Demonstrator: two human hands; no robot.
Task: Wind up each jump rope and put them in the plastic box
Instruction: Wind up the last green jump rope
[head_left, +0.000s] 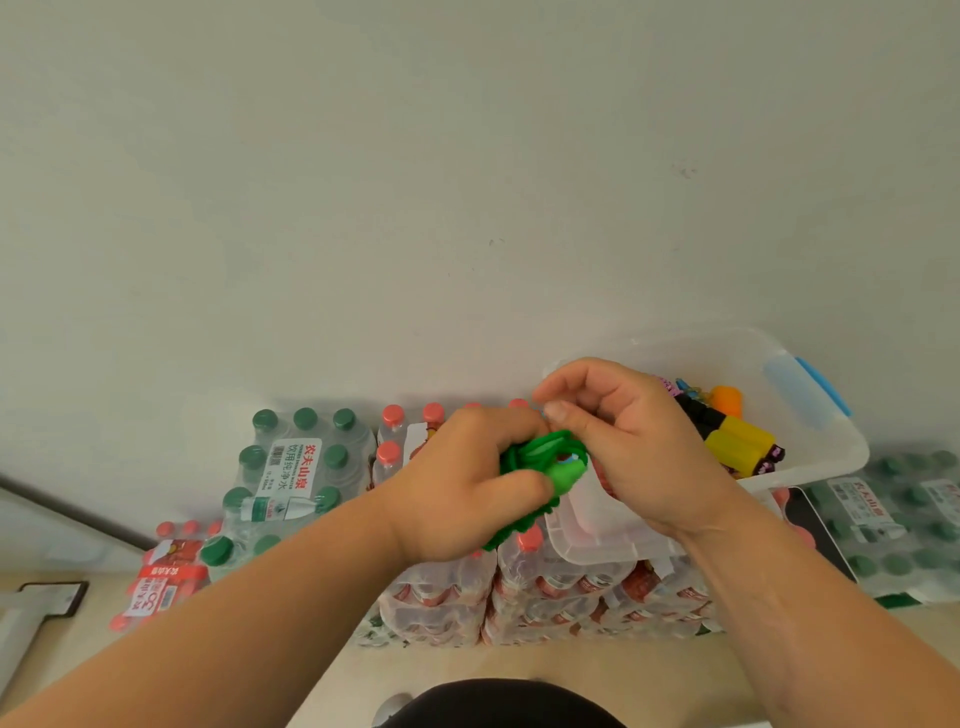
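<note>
Green jump rope (543, 457) between curled left fingers (511, 486) and right fingers (574, 376)

The green jump rope (535, 452) is wound into a small messy bundle, and its green handle (567, 475) pokes out. The left hand (467, 483) grips it just in front of the clear plastic box (831, 457). Inside the box lie more ropes: yellow handles (737, 447), an orange handle (726, 401) and a black handle (698, 413).

Green rope (543, 453) mostly hidden; plastic box (826, 452) partly covered.
</note>
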